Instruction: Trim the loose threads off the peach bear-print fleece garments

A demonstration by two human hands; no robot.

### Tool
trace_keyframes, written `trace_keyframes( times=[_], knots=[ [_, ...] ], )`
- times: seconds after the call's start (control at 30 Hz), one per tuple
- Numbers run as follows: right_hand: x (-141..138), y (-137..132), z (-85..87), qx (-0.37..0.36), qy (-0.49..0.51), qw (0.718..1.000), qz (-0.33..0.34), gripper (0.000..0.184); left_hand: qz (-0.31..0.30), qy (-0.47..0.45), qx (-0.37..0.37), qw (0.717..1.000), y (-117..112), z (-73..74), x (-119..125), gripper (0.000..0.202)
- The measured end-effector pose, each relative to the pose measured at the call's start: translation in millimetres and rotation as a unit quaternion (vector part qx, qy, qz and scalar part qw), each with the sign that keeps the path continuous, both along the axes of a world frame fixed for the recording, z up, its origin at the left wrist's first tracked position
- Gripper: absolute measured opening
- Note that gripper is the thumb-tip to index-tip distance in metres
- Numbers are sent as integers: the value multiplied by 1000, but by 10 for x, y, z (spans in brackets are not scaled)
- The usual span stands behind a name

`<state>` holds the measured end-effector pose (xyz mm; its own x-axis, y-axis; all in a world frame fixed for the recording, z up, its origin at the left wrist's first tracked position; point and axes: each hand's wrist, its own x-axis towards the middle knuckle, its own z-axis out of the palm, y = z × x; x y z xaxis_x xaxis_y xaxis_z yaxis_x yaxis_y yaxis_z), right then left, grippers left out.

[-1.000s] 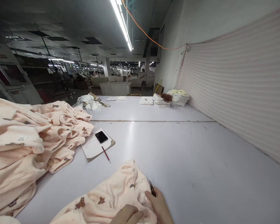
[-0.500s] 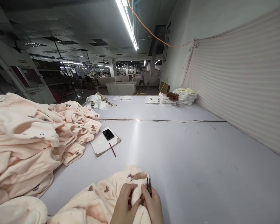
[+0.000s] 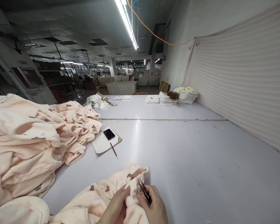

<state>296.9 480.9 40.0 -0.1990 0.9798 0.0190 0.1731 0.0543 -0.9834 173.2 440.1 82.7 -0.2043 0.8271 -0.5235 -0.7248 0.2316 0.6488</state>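
A pale pink fleece garment [image 3: 100, 199] with small brown prints lies bunched at the table's near edge. My left hand [image 3: 118, 202] is closed on a fold of it, thumb on top. In my right hand [image 3: 154, 203] is a pair of dark thread snips [image 3: 146, 192], their blades pointing up and to the left against the garment's edge. The fingertips of that hand also rest by the fabric. Whether a thread lies between the blades is too small to tell.
A big heap of similar pink garments [image 3: 37, 133] covers the left side. A phone [image 3: 109, 134] lies on a notepad [image 3: 102, 146], with a pen [image 3: 114, 150] beside it. Stacks of white cloth [image 3: 186, 95] stand at the table's far end. A striped curtain [image 3: 242, 81] hangs along the right.
The snips have tilted left, and their tips have moved onto the garment's edge. My left hand has shifted slightly left and down along the fabric. A distant person has moved left.
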Motion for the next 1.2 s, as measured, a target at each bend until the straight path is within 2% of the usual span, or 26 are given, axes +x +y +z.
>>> trace_keyframes(
  times=[0.07, 0.13, 0.27, 0.33, 0.43, 0.53, 0.6, 0.67, 0.7, 0.77, 0.8, 0.83, 0.87, 0.93, 0.97, 1.0, 1.07, 1.13, 1.2],
  knots=[
    [59, 0, 30, 48, -82, 995, -5, 22, 14, -36, 3, 999, -9, 10, 0, 20],
    [110, 23, 66, 63, -124, 990, 23, 24, 6, -59, -1, 998, -6, -11, -19, 21],
    [147, 65, 170, 62, -134, 984, 100, 23, -7, -71, -13, 997, 9, -59, -60, 21],
    [148, 70, 202, 62, -131, 983, 115, 23, -11, -73, -20, 997, 6, -45, -60, 21],
    [153, 114, 169, 60, -122, 986, 94, 29, -15, -71, -12, 997, -14, 19, -23, 22],
    [137, 276, 88, 52, -94, 992, 70, 31, -35, -40, 6, 999, -35, 70, 30, 27],
    [98, 420, 61, 55, -69, 991, 101, 47, -75, 14, 21, 997, -39, 72, 35, 34],
    [45, 519, 59, 68, -59, 987, 133, 42, -96, 153, 39, 983, -36, 56, -7, 33],
    [18, 533, 59, 76, -63, 987, 129, 32, -84, 259, 46, 961, -32, 49, -44, 30],
    [-22, 471, 41, 87, -83, 990, 75, 17, -18, 455, 31, 890, -23, 48, -132, 28],
    [-34, 401, 19, 93, -94, 990, 45, 15, 15, 506, 12, 863, -19, 55, -170, 28],
    [-40, 314, -11, 100, -103, 989, 22, 15, 33, 507, -5, 861, -16, 66, -197, 30],
    [-43, 219, -45, 109, -110, 988, 9, 15, 37, 459, -16, 887, -16, 81, -211, 32],
    [-35, 40, -114, 136, -116, 984, 13, 16, 25, 280, -20, 959, -22, 114, -202, 36],
    [-25, -29, -141, 146, -114, 982, 21, 19, 23, 188, -18, 982, -29, 130, -184, 40],
    [-10, -79, -156, 147, -113, 982, 27, 22, 27, 116, -19, 993, -39, 145, -164, 47],
    [36, -117, -141, 128, -114, 985, 29, 30, 39, 44, -22, 998, -64, 174, -126, 54],
    [94, -86, -58, 115, -111, 987, 27, 32, 28, 30, -6, 999, -87, 200, -100, 49],
    [140, -19, 84, 145, -100, 983, 45, 30, 9, 30, 26, 999, -101, 221, -85, 37]
  ],
)
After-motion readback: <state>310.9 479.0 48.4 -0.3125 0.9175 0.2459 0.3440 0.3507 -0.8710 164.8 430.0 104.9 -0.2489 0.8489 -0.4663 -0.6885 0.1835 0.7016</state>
